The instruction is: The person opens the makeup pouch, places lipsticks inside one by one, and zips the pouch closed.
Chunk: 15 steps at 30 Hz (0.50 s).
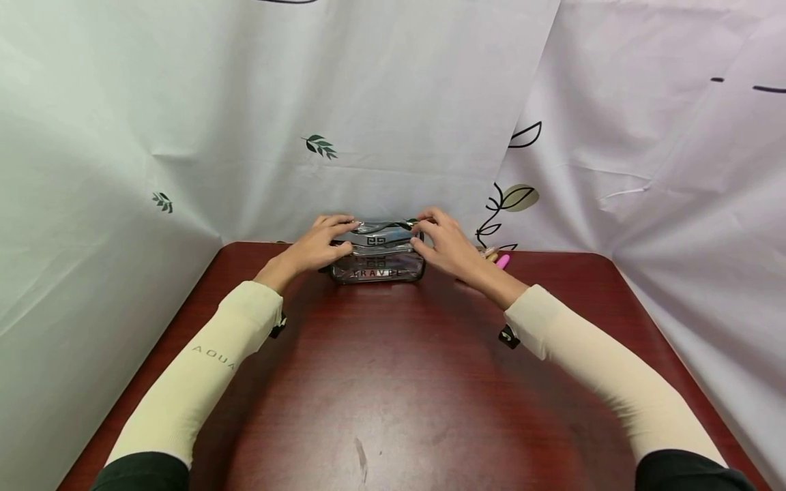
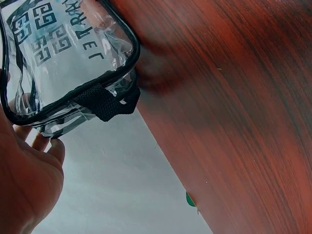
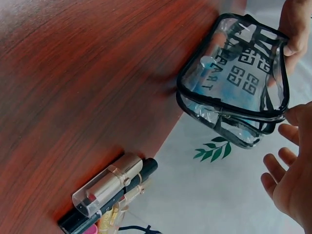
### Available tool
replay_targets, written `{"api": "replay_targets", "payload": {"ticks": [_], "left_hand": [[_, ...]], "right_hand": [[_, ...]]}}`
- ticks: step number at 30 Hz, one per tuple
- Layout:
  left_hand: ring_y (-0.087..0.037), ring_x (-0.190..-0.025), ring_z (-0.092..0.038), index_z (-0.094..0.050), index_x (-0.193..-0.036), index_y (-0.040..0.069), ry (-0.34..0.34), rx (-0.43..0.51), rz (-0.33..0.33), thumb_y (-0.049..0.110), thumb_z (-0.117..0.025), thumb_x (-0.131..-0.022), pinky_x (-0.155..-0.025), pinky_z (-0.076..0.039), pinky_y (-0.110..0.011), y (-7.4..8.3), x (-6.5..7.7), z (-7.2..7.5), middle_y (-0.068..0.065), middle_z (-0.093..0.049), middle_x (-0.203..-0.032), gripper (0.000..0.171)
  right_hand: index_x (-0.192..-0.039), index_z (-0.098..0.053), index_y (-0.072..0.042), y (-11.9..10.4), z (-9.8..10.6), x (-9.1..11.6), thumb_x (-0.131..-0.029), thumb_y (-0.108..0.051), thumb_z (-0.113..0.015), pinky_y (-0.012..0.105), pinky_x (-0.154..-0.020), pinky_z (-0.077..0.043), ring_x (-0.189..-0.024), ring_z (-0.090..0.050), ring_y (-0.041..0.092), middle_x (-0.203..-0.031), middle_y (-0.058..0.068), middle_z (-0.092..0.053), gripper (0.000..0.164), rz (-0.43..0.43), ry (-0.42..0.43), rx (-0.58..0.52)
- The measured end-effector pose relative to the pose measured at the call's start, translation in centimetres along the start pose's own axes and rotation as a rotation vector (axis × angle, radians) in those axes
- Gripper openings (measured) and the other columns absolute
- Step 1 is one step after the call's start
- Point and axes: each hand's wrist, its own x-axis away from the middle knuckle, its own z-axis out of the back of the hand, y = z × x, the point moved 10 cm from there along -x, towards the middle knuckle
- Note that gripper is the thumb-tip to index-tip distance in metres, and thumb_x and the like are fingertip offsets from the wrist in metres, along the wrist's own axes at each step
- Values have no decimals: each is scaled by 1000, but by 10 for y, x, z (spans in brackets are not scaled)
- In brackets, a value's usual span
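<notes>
"How do the fingers sit?"
"Left hand (image 1: 310, 247) curls round the clear pouch's (image 1: 376, 262) upper left corner; right hand (image 1: 451, 247) bends, thumb touching the opposite one, pinch uncertain."
"And the pouch?"
"Between them, equally near, long axis side to side, on the table's (image 1: 393, 368) far end."
"Writing?"
"'TRAVEL' below square emblems; 'AQUA' on the left sleeve (image 1: 202, 382)."

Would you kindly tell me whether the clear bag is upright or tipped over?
Upright: in the head view, the clear bag stands on the table, its TRAVEL lettering right way up.
</notes>
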Motion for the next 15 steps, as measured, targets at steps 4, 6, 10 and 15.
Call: {"api": "replay_targets", "payload": {"ticks": [4, 6, 10, 15], "left_hand": [[-44, -170, -23, -44, -175, 10, -1, 1, 4, 33, -50, -110, -134, -25, -71, -1, 0, 0, -15, -34, -185, 69], [-44, -170, -23, -44, -175, 10, 0, 2, 4, 32, -50, -110, -134, -25, -71, -1, 1, 0, -15, -34, -185, 68], [-43, -170, -23, -45, -175, 11, 4, 5, 3, 32, -50, -110, -134, -26, -71, 0, 1, 0, -14, -34, -185, 69], [-43, -170, -24, -44, -175, 11, 6, 7, 3, 32, -49, -109, -134, -26, -71, -1, 1, 0, -14, -34, -185, 69]], "right_hand": [[-120, -81, -1, 3, 2, 2, -111, -17, -67, 64, -115, -52, -138, -63, 46, -151, 27, -63, 23, -9, 3, 9], [-119, -81, -2, 4, 3, 4, -111, -17, -67, 64, -115, -52, -138, -63, 47, -151, 27, -63, 22, -9, 4, 14], [-116, -82, -2, 8, 5, 6, -110, -17, -68, 65, -115, -51, -138, -63, 47, -150, 28, -64, 21, -9, 11, 20], [-112, -82, -2, 14, 5, 11, -109, -16, -68, 67, -116, -50, -137, -64, 47, -149, 29, -65, 20, -11, 16, 20]]}}
